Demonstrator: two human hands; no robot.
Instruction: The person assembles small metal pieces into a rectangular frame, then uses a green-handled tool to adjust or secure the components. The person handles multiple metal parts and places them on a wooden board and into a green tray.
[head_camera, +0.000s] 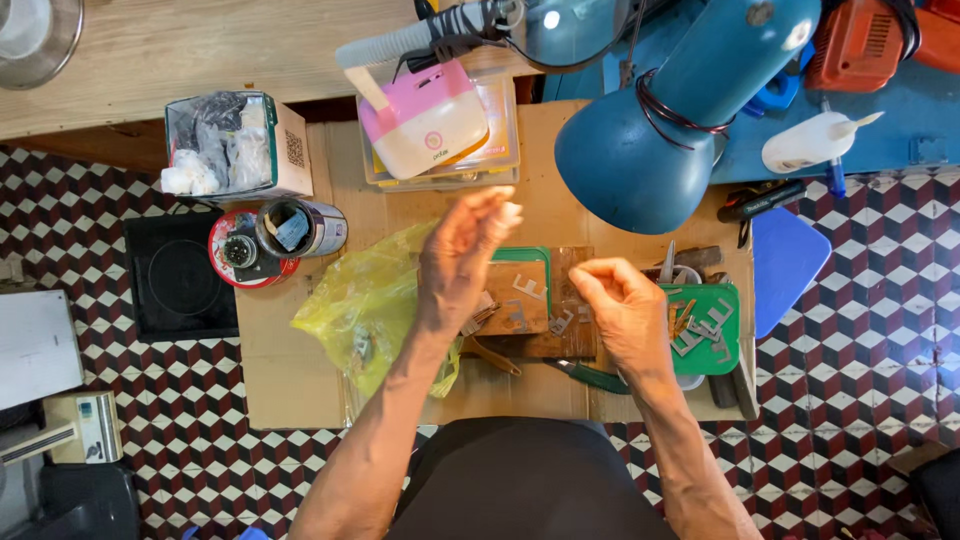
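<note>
2 hands (540, 290), 1 lamp (660, 130), 2 cans (290, 235)

**Workspace setting seen from above**

The floor (120, 400) is tiled in a repeating cube pattern of dark red, black and white. A flat sheet of brown cardboard (290, 370) serves as the low work surface, laid directly on the tiles. Along the upper edge runs a pale wooden board (200, 45); to its right lies a blue-painted bench top (900, 125). A blue desk lamp (660, 130) hangs over the cardboard, its shade turned downward. A black square slab (180, 280) rests on the floor at left. Lighting is bright and even.
</note>
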